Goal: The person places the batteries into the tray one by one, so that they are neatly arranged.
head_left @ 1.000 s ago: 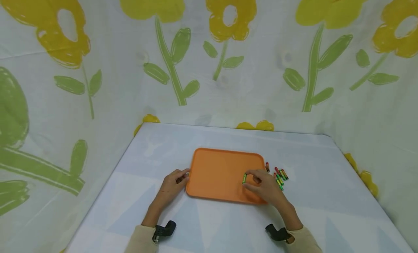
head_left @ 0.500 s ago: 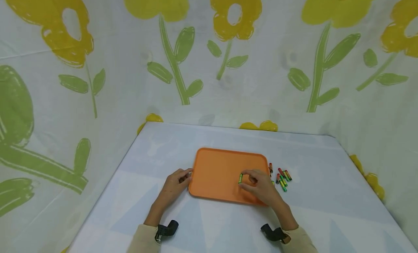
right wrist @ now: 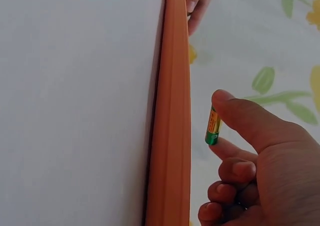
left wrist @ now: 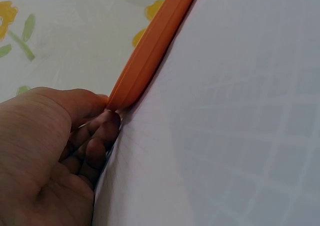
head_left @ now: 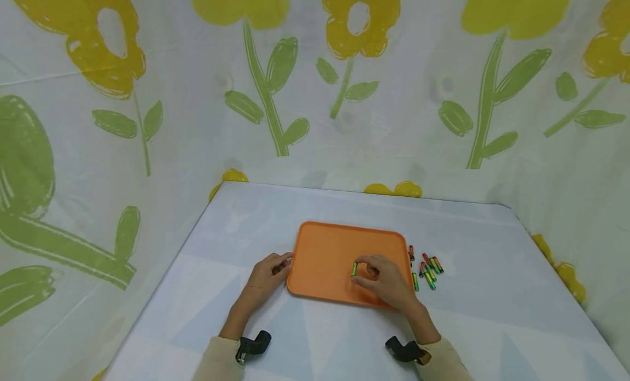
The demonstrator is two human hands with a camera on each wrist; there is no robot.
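Observation:
Between the thumb and index finger of my right hand (head_left: 386,281) is a small green and yellow battery (head_left: 354,269), pinched by its two ends. It is above the orange tray (head_left: 327,250); the right wrist view shows the battery (right wrist: 213,127) beyond the tray's near side. My left hand (head_left: 266,277) is at the tray's left edge. In the left wrist view, the left hand (left wrist: 55,146) has its thumb on the rim and its fingers curled beneath, pinching the tray (left wrist: 150,55).
Several red, green and yellow batteries (head_left: 431,270) lie loosely on the table just right of the tray. One green battery (head_left: 415,282) is close against its right edge. The pale table (head_left: 236,206) meets a flower-printed curtain (head_left: 418,97) at the back.
My right hand has moved left over the tray with the battery pinched in it, uncovering a green battery at the tray's right edge. The left hand stays at the tray's left rim.

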